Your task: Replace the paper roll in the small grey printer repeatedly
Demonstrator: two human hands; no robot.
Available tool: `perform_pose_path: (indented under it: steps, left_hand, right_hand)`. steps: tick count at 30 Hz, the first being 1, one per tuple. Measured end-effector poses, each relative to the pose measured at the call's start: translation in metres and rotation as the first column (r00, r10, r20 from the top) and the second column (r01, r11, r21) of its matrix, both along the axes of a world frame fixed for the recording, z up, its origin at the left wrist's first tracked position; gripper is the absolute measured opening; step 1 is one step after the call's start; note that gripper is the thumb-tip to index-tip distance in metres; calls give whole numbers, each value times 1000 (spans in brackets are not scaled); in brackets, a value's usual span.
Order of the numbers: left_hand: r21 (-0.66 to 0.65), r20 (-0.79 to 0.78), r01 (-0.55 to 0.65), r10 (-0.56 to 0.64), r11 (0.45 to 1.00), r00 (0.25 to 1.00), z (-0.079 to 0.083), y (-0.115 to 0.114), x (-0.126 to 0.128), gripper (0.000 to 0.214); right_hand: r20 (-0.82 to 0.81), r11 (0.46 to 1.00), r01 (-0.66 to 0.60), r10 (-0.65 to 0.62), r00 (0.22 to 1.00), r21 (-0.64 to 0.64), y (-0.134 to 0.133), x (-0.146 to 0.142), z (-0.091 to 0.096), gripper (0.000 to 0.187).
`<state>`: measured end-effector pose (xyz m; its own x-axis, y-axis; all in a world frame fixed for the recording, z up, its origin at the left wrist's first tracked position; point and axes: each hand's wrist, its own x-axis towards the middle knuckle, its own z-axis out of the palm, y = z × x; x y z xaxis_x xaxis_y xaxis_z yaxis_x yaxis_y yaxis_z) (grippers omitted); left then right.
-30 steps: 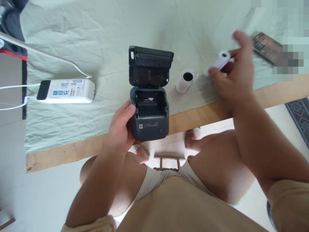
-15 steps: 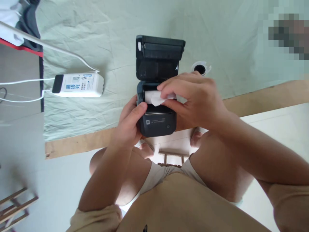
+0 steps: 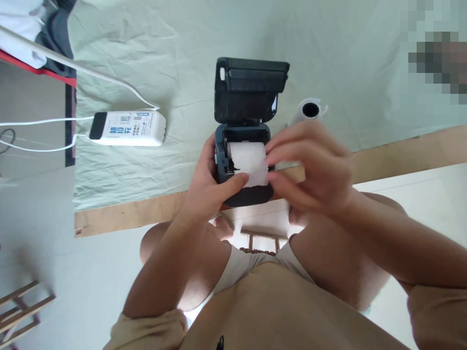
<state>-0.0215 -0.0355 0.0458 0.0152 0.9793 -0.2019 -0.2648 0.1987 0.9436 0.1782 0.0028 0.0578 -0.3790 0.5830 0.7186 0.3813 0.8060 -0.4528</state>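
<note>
A small dark printer point(image 3: 245, 127) stands at the table's near edge with its lid point(image 3: 251, 90) flipped up. A white paper roll point(image 3: 247, 163) lies in its open bay, and a strip of paper is drawn out over the front. My left hand point(image 3: 211, 187) grips the printer's left side, with the thumb pressing on the paper's end. My right hand point(image 3: 310, 167), blurred by motion, pinches the right edge of the paper strip. A second white paper roll point(image 3: 308, 111) lies on the cloth just right of the lid.
A pale green cloth point(image 3: 175, 58) covers the wooden table point(image 3: 120, 218). A white power bank point(image 3: 127, 128) with white cables lies to the left of the printer. Dark and red fabric sits at the far left corner. My bare knees are below the table edge.
The right hand carried a roll from the right side of the table into the printer's bay. Now the paper is pulled forward over the printer front and the left thumb has moved onto it.
</note>
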Motion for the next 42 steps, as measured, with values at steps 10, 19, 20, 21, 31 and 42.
perform_pose_path:
  steps: [10, 19, 20, 21, 31, 42]
  left_hand:
    - [-6, -21, -69, 69, 998, 997, 2, -2, 5, 67]
    - [-17, 50, -116, 117, 993, 992, 4, -1, 11, 43]
    - [-14, 39, -123, 124, 992, 992, 4, -1, 12, 45]
    - [-10, 31, -126, 127, 992, 991, 4, -1, 13, 48]
    - [-23, 124, -145, 146, 989, 981, 0, 4, 16, 47]
    - [-12, 143, -230, 229, 973, 963, -13, 7, 7, 46]
  right_hand:
    - [-176, 939, 13, -78, 981, -343, 2, 5, 2, 26]
    - [-276, 711, -229, 51, 960, -665, 8, 0, -39, 52]
    - [-272, 694, -227, 47, 961, -683, 9, 0, -41, 54]
    - [-270, 685, -220, 36, 962, -695, 10, 0, -42, 56]
    - [-398, 603, -353, 63, 915, -716, 4, 2, -29, 43]
    - [-206, 756, -240, 141, 968, -609, 7, 16, -6, 39]
